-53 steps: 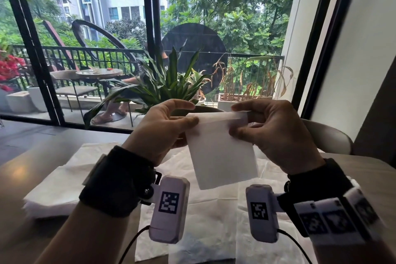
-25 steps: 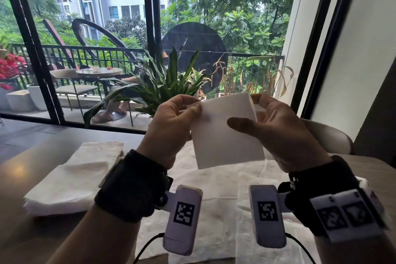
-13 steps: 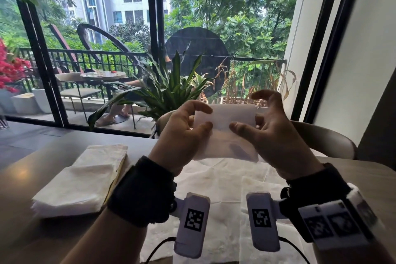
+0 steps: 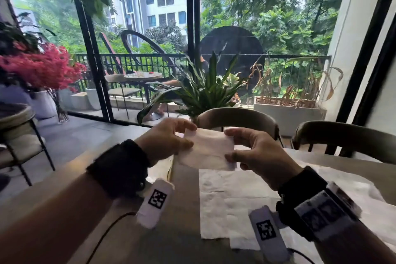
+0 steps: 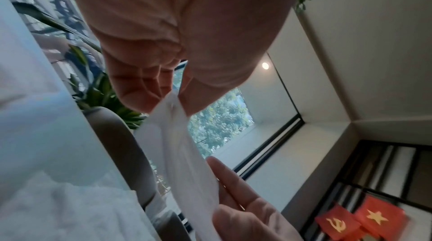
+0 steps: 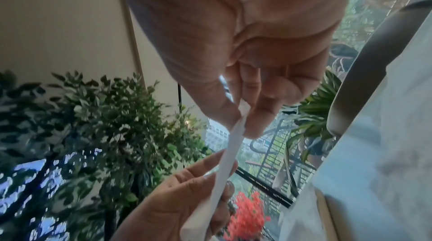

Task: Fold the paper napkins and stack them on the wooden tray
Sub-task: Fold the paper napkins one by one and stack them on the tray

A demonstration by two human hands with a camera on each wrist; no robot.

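Both hands hold one folded napkin [image 4: 209, 149] above my table [image 4: 184, 216]: left hand [image 4: 165, 141] and right hand [image 4: 255, 152] pinch opposite edges. Left wrist view shows thin, soft white paper between thumb and fingers [image 5: 140, 95]. Right wrist view shows its narrow folded edge pinched likewise.

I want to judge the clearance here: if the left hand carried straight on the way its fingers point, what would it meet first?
Probably the right hand, since the left hand points across the napkin both pinch; depth is unclear.
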